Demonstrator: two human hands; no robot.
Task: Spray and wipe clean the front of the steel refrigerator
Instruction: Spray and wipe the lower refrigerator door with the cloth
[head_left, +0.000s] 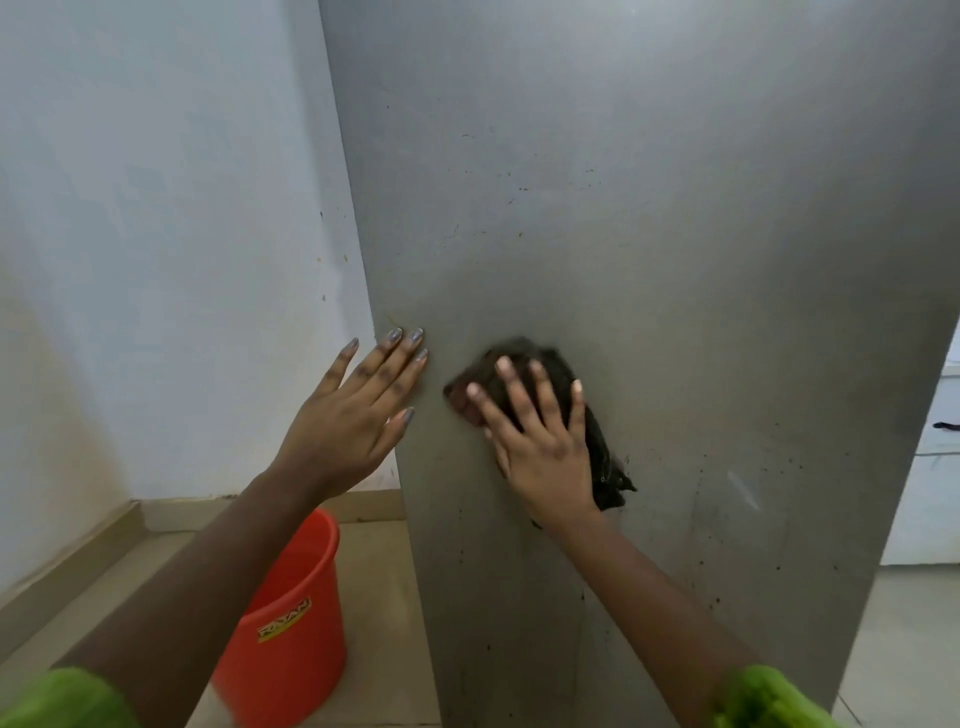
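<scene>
A cloth (605, 467) is being pushed by the flat right hand (540, 447), left hand (348, 421) flat; the fridge (675, 208) could be smeared by its dirt.

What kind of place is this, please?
Probably a home kitchen corner. A tall steel refrigerator stands against a white wall, an orange bucket sits on the beige floor, and what look like white cabinets show at the right edge.

Soft even light, faint shadows, wide-angle bending, motion-blurred cloth (545, 410)
</scene>
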